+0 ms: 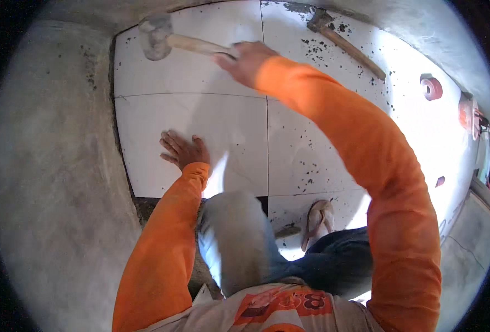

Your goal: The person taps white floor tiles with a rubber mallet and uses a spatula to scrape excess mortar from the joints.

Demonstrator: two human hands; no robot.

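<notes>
My right hand (248,62) is wrapped round the wooden handle of a rubber mallet (155,37), whose grey head is at the far left, over or on a white floor tile (223,25). Whether the head touches that tile I cannot tell. My left hand (183,149) lies flat with fingers spread on the nearer white tile (145,122), left of the middle. A thin dark joint runs between the two tiles.
A hammer (347,44) with a wooden handle lies at the far right among dark crumbs. Farther right are a red tape roll (431,88) and a clear container (468,116). A concrete wall (62,138) borders the tiles on the left. My sandalled foot (318,220) rests near the front.
</notes>
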